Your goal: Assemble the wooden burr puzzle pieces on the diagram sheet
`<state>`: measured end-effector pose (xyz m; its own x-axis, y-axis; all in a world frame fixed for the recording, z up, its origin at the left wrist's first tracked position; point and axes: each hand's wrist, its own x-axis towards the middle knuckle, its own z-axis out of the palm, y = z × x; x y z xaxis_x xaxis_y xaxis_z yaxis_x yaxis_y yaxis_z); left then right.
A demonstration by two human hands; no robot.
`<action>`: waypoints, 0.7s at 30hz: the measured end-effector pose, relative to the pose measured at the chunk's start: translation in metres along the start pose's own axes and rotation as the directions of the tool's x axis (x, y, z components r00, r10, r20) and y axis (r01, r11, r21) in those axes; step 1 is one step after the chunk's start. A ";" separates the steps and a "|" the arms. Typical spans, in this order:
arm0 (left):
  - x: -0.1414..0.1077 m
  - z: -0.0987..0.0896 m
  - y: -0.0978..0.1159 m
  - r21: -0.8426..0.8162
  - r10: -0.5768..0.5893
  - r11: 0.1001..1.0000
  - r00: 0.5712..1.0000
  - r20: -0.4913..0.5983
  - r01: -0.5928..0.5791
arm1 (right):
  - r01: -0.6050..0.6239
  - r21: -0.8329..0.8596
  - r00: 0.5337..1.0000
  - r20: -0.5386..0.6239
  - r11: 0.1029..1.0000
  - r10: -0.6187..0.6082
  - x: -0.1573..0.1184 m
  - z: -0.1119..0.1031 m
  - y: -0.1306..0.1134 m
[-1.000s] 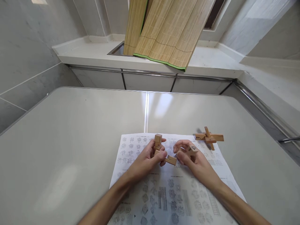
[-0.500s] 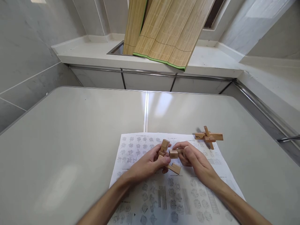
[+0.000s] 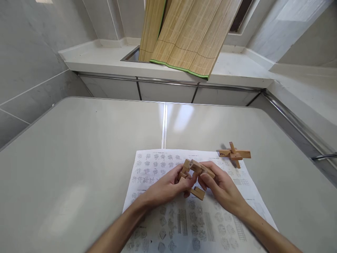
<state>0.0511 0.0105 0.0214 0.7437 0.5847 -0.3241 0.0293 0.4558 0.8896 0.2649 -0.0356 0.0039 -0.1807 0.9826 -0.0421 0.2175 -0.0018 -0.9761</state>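
My left hand [image 3: 172, 185] is closed on notched wooden pieces; one block [image 3: 186, 165] sticks up above the fingers, and a notched piece [image 3: 198, 193] points down to the right below them. My right hand [image 3: 219, 181] pinches another wooden piece [image 3: 196, 166], whose dark-marked end lies against the top of the block in my left hand. The fingers cover where the pieces meet. Under both hands is a printed paper sheet [image 3: 147, 207] with rows of small diagrams.
A crossed wooden assembly [image 3: 235, 154] lies at the sheet's upper right edge. The pale table [image 3: 105, 140] has a seam running away from me. Behind it are a white ledge [image 3: 105, 63] and a hanging bamboo mat [image 3: 189, 38].
My right hand has tilted its wooden piece and raised the marked end up and left, against the block in my left hand. The lower notched piece has shifted slightly downward.
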 end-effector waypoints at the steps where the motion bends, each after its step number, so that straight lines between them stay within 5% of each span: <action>1: 0.000 0.000 0.000 0.006 0.002 1.000 1.000 0.001 -0.002 | 0.029 -0.042 1.000 0.002 0.999 -0.029 0.000 0.000 -0.001; 10: -0.001 0.001 0.002 0.026 -0.015 1.000 1.000 -0.011 0.015 | 0.045 -0.089 0.999 -0.015 0.995 -0.046 -0.001 -0.002 -0.004; 14: -0.002 0.001 0.004 0.057 -0.006 0.998 1.000 -0.013 0.007 | 0.163 -0.157 0.987 0.026 0.974 -0.160 0.000 -0.001 -0.004; 21: -0.002 0.001 0.003 0.128 0.053 0.990 0.999 0.001 -0.052 | 0.251 -0.182 0.951 -0.139 0.951 -0.277 0.001 0.004 0.003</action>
<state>0.0506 0.0098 0.0254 0.7447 0.6074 -0.2766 0.0757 0.3349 0.9392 0.2611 -0.0354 0.0004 -0.0991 0.9605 0.2601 0.3357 0.2783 -0.8999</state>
